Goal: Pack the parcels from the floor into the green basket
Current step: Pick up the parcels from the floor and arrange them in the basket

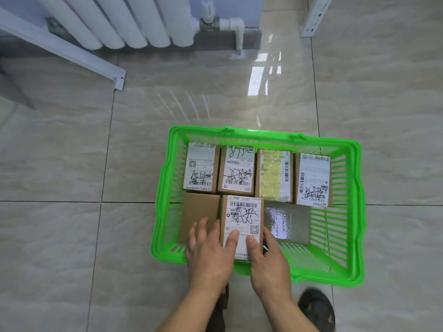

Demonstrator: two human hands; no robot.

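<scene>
The green basket (354, 212) stands on the tiled floor and holds several cardboard parcels. Along its far side lies a row of labelled parcels (236, 170). In the near row lie a plain brown parcel (200, 209) at the left, a labelled parcel (243, 219) in the middle and a taped grey-brown parcel (288, 222) at the right. My left hand (211, 250) and my right hand (268, 257) grip the near end of the middle labelled parcel, thumbs on its label, fingers down its sides. My left fingers also rest on the plain parcel.
A white radiator (124, 22) with its pipe runs along the far wall. A white shelf rail (62, 47) slants at the left and another rail (316, 15) stands at the upper right. A dark shoe (316, 307) is just below the basket.
</scene>
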